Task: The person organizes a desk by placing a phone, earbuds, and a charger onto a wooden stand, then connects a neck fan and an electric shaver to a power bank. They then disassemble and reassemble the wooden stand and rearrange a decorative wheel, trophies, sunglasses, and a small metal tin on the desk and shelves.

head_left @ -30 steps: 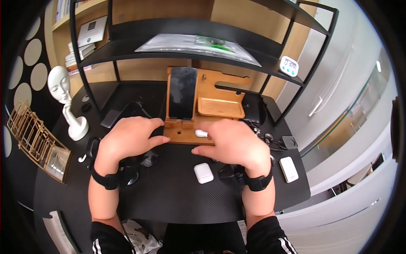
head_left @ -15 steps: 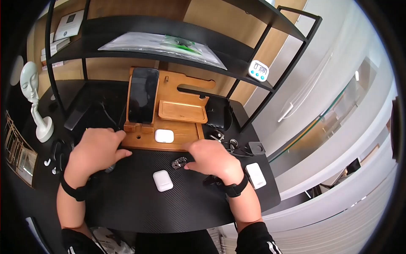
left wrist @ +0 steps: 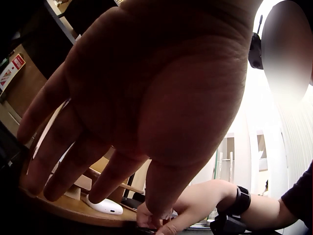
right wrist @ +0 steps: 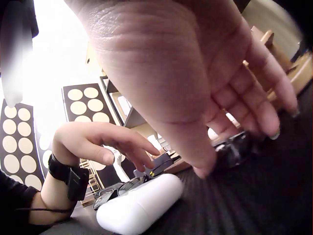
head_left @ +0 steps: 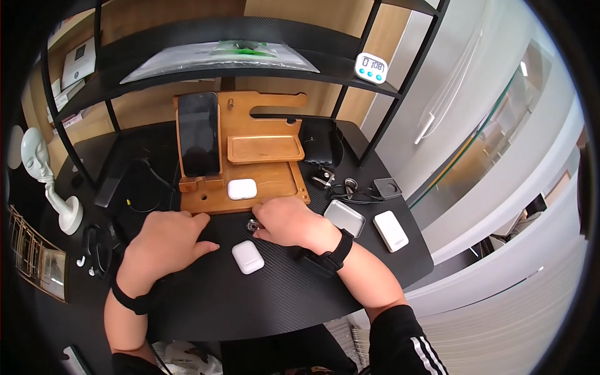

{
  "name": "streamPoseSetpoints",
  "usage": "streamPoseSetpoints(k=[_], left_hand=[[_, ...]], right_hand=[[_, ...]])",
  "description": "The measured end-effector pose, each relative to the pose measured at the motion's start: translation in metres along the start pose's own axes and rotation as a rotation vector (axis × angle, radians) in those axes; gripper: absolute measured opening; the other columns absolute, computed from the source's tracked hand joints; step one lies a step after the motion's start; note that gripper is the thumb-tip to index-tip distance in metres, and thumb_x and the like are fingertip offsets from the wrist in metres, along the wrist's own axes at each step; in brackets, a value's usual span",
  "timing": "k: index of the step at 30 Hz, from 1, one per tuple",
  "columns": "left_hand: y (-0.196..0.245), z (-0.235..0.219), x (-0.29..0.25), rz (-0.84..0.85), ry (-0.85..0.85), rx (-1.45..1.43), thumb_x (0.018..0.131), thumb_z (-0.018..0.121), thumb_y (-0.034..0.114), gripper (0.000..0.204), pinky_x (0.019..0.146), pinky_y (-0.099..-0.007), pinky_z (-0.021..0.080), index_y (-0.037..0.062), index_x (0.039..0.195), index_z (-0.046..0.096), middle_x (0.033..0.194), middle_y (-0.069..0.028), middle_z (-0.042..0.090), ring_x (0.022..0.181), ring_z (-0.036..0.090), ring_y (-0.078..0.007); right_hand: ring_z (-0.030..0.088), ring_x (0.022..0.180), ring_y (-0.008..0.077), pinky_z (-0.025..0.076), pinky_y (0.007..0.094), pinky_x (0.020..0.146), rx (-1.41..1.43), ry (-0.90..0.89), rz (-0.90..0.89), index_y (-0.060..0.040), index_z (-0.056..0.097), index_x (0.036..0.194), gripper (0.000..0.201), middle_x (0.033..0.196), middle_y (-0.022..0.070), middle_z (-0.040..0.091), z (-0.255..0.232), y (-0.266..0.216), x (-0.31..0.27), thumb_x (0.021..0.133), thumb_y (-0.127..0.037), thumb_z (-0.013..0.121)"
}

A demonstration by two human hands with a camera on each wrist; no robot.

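Note:
My right hand (head_left: pixel 289 220) pinches a small, dark, shiny metal thing (right wrist: pixel 234 149) between thumb and fingers, low over the desk. Only a silvery bit of it shows in the head view; its exact kind I cannot tell. Just ahead stands a wooden docking stand (head_left: pixel 225 203) holding an upright phone (head_left: pixel 199 134). A white earbud case (head_left: pixel 242 189) lies on its base. Another white earbud case (head_left: pixel 248 257) sits on the desk between my hands. With relaxed, spread fingers and nothing in it, my left hand (head_left: pixel 164 242) hovers at the stand's front left corner.
To the right are a shallow metal tray (head_left: pixel 345 217), a white power bank (head_left: pixel 390 230) and coiled cables (head_left: pixel 353 192). Glasses (head_left: pixel 99 250) and loose earbuds (head_left: pixel 81 261) lie left, near a white figurine (head_left: pixel 70 215). A black shelf (head_left: pixel 250 80) spans the back.
The right hand has moved left with the small metal thing, nearer the stand's front edge, uncovering the metal tray. My left hand stays near the stand's left corner. The head view has shifted.

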State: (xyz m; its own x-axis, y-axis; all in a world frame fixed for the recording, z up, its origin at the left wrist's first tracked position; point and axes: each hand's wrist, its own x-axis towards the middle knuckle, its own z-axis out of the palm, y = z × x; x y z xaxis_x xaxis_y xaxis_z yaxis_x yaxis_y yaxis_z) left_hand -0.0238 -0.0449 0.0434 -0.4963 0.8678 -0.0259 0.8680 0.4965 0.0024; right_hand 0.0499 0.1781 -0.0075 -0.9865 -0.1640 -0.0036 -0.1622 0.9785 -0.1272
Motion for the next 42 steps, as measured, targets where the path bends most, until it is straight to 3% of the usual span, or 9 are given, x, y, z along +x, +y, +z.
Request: streamPoseSetpoints(k=[4,6,9,14,22,31,33,39,42], left_hand=[[-0.001,0.003,0.0,0.076,0.058,0.001,0.081,0.064,0.04,0.039,0.063,-0.0379,0.049,0.0038,0.093,0.058,0.071,-0.0113,0.062,0.073,0.064,-0.0291],[-0.002,0.001,-0.001,0.074,0.051,-0.009,0.081,0.064,0.04,0.04,0.063,-0.0378,0.049,0.0037,0.095,0.058,0.072,-0.0114,0.062,0.073,0.064,-0.029],[-0.002,0.0,0.001,0.051,0.075,0.014,0.08,0.064,0.041,0.045,0.062,-0.0379,0.049,0.004,0.105,0.057,0.072,-0.0112,0.062,0.072,0.064,-0.0287],[0.011,-0.001,0.016,0.092,0.233,-0.611,0.081,0.068,0.024,0.049,0.065,-0.0305,0.05,0.0034,0.121,0.05,0.081,-0.0118,0.066,0.074,0.067,-0.0233],[0.011,0.022,0.037,0.036,0.354,-0.955,0.08,0.068,0.01,0.029,0.064,-0.0256,0.05,0.0026,0.105,0.056,0.07,-0.0094,0.065,0.068,0.068,-0.0177],[0.01,0.032,0.049,0.086,0.556,-1.454,0.082,0.062,-0.006,0.033,0.071,-0.0177,0.047,-0.0001,0.112,0.049,0.092,-0.0058,0.06,0.083,0.06,-0.0077],[0.008,0.029,0.048,0.079,0.556,-1.431,0.081,0.062,-0.007,0.039,0.074,-0.0182,0.047,0.0008,0.116,0.046,0.092,-0.0056,0.06,0.084,0.059,-0.0076],[0.016,0.025,0.047,0.076,0.678,-1.393,0.078,0.063,-0.011,0.041,0.076,-0.0192,0.049,0.0011,0.112,0.045,0.094,-0.0075,0.062,0.088,0.061,-0.01],[0.015,0.03,0.047,0.089,0.635,-1.369,0.077,0.064,-0.011,0.034,0.078,-0.0207,0.049,0.0012,0.104,0.048,0.095,-0.008,0.063,0.09,0.062,-0.0113]], right_hand=[[0.064,0.074,0.0269,0.051,0.0357,0.064,0.182,0.0,-0.024,-0.0005,0.057,0.09,0.027,0.08,0.0111,0.062,-0.005,-0.005,0.009,0.083,-0.026,0.065],[0.062,0.068,0.0149,0.05,0.0268,0.06,0.946,-0.032,-0.065,-0.0021,0.055,0.092,0.024,0.078,0.0048,0.061,0.001,-0.003,0.016,0.089,-0.026,0.061],[0.059,0.068,0.0066,0.048,0.0204,0.058,1.322,-0.05,-0.019,-0.0037,0.054,0.095,0.021,0.078,0.0003,0.059,0.007,-0.006,0.02,0.092,-0.024,0.058],[0.059,0.059,0.0074,0.05,0.0198,0.053,1.463,-0.012,0.013,-0.0049,0.055,0.092,0.021,0.075,0.0018,0.061,0.005,-0.008,0.021,0.089,-0.024,0.062],[0.06,0.063,0.0071,0.052,0.0203,0.058,1.64,0.071,0.012,-0.0048,0.058,0.101,0.022,0.081,0.0008,0.061,0.006,-0.007,0.018,0.095,-0.025,0.053],[0.06,0.059,0.0086,0.052,0.0232,0.055,1.613,0.225,0.048,-0.0015,0.063,0.098,0.026,0.077,0.0052,0.064,-0.015,-0.001,0.013,0.093,-0.026,0.055],[0.059,0.059,0.0073,0.049,0.0206,0.054,1.147,0.513,0.007,-0.0014,0.065,0.093,0.021,0.071,0.0038,0.063,-0.019,0.011,0.013,0.092,-0.021,0.057],[0.057,0.061,0.0088,0.048,0.0244,0.057,0.839,1.298,0.192,0.0006,0.064,0.082,0.013,0.069,0.0049,0.062,-0.033,0.066,0.008,0.084,-0.011,0.06],[0.061,0.083,0.0273,0.05,0.0375,0.073,0.162,0.968,0.454,-0.0059,0.064,0.092,0.019,0.087,0.0121,0.061,-0.026,0.093,-0.007,0.077,-0.016,0.063]])
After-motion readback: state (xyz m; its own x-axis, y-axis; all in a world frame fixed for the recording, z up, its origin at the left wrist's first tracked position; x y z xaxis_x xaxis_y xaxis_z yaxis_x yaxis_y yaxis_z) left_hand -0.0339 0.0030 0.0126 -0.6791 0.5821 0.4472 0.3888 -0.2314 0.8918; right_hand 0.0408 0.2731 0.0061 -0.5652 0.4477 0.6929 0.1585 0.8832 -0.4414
